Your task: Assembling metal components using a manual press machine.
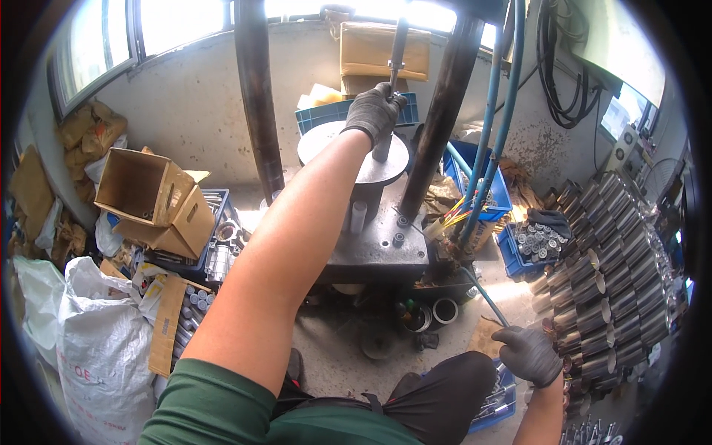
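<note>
My left hand [373, 115], in a grey glove, stretches forward to a press, its fingers closed around an upright grey metal tube [383, 150]. The tube's lower end meets the round metal plate [315, 148] of the press. Just above the hand, a slim metal rod [398, 46] comes down; the hand hides where the two meet. At the lower right, my right hand [530, 356], also gloved, has curled fingers at the end of a thin blue-green lever [486, 298] that slants down from the press base.
Two dark posts [259, 96] [443, 111] flank the plate. Blue hoses [495, 111] run down at right. Stacked metal tubes [608, 282] rise close to my right hand, beside a blue bin [512, 248] of small parts. Cardboard boxes [141, 185] and a white sack [100, 356] stand left.
</note>
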A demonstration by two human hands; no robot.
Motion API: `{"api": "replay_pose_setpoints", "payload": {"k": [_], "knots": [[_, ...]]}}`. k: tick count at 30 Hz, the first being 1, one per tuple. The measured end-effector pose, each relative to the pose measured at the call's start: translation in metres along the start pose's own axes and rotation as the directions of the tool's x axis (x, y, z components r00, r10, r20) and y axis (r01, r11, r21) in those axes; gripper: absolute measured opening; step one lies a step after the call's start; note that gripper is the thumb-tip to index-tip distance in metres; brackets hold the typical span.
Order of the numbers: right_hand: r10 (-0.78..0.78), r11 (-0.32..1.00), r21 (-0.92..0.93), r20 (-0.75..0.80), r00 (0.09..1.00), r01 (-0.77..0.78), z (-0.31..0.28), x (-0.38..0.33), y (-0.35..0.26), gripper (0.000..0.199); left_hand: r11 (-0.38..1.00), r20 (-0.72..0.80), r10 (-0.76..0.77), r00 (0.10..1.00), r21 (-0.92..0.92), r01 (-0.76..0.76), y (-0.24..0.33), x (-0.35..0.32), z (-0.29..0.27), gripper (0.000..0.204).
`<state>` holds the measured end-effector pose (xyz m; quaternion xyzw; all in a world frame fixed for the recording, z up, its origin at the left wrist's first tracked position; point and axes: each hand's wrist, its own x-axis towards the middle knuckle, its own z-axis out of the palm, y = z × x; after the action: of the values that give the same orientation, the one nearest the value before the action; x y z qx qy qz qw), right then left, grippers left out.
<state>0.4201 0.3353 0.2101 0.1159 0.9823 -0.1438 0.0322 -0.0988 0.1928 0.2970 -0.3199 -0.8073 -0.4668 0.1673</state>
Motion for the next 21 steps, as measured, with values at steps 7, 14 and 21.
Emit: {"api": "replay_pose_setpoints", "payload": {"k": [7, 14, 21], "knots": [[0.039, 0.999, -0.005, 0.085, 0.996, -0.038, 0.003, 0.0, 0.004, 0.03, 0.999, -0.011, 0.025, 1.0, 0.03, -0.024, -0.001, -0.004, -0.001, 0.038], [-0.031, 0.999, -0.044, -0.58, 0.814, 0.006, -0.041, 0.046, -0.01, 0.023, 0.999, -0.001, 0.024, 1.0, 0.043, -0.024, -0.001, -0.005, -0.003, 0.04], [-0.274, 0.955, -0.197, -0.874, 0.402, 0.223, -0.099, 0.152, 0.027, 0.033, 1.0, 0.035, -0.017, 0.999, -0.014, 0.018, 0.001, -0.005, -0.005, 0.041]]}}
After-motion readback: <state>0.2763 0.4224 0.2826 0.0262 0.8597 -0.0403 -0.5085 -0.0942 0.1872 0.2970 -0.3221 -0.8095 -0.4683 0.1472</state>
